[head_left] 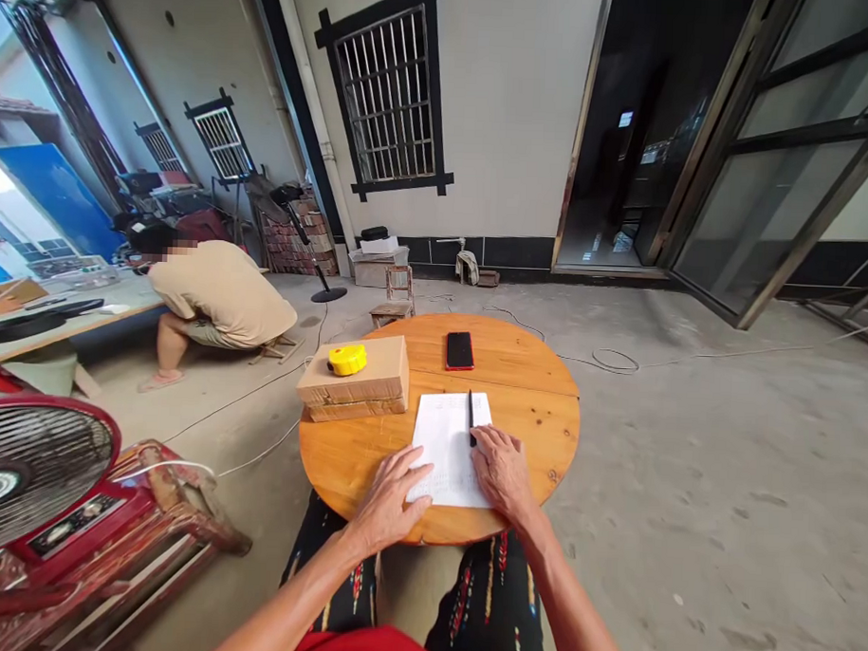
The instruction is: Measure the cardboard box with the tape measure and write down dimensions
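Observation:
A white sheet of paper (pixel 445 445) with faint lines of print or writing lies on the round wooden table (pixel 531 405) before me. My left hand (pixel 394 495) rests at the sheet's left edge, fingers spread and holding nothing. Along the sheet's upper right lies a black pen (pixel 471 412). My right hand (pixel 501 468) lies on the right side of the paper, its fingers loosely stretched, with the fingertips at the pen's lower end. Beyond the paper is a dark phone with a red edge (pixel 460 350). A yellow tape measure (pixel 347 360) sits on a cardboard box (pixel 361 389) at the table's left.
At the left, a red fan (pixel 37 473) stands by a worn wooden stool or chair (pixel 172 497). A person in a beige shirt (pixel 222 290) sits low beside a worktable (pixel 132 296). Cables (pixel 618 362) run over the concrete floor. A small wooden chair (pixel 398 296) stands behind the table.

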`<control>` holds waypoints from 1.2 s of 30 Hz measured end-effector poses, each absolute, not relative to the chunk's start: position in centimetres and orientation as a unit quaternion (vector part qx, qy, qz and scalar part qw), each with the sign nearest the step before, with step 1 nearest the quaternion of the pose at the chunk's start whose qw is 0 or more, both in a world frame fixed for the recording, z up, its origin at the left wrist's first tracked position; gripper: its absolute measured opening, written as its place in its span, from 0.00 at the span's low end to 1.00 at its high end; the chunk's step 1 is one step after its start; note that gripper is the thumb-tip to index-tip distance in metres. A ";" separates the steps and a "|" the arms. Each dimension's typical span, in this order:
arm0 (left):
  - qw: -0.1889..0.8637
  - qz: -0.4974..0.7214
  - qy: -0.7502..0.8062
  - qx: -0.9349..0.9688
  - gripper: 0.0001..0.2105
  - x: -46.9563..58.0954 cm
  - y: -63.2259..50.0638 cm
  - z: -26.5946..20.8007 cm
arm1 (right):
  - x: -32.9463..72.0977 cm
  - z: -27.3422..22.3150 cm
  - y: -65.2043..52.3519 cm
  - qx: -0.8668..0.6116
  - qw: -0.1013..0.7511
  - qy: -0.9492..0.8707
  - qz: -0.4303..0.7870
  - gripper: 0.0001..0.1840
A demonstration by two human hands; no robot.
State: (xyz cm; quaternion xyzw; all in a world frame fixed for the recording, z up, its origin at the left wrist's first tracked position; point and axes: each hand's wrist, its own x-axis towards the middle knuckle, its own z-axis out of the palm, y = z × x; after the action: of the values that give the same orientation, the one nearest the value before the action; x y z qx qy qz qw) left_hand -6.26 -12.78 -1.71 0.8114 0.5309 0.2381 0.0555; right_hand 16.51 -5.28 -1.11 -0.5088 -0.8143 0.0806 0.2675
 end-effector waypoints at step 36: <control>0.251 0.637 0.609 0.400 0.23 -24.1 -2.3 2.8 | -4.3 13.2 4.5 -0.395 0.222 -0.858 0.241 0.36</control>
State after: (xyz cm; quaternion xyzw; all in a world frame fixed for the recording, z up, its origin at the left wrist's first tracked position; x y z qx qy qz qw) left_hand -24.13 -2.31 2.76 0.4003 0.6091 0.6370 0.2511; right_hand -4.26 4.52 13.22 -0.3954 -0.8582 0.2410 0.2217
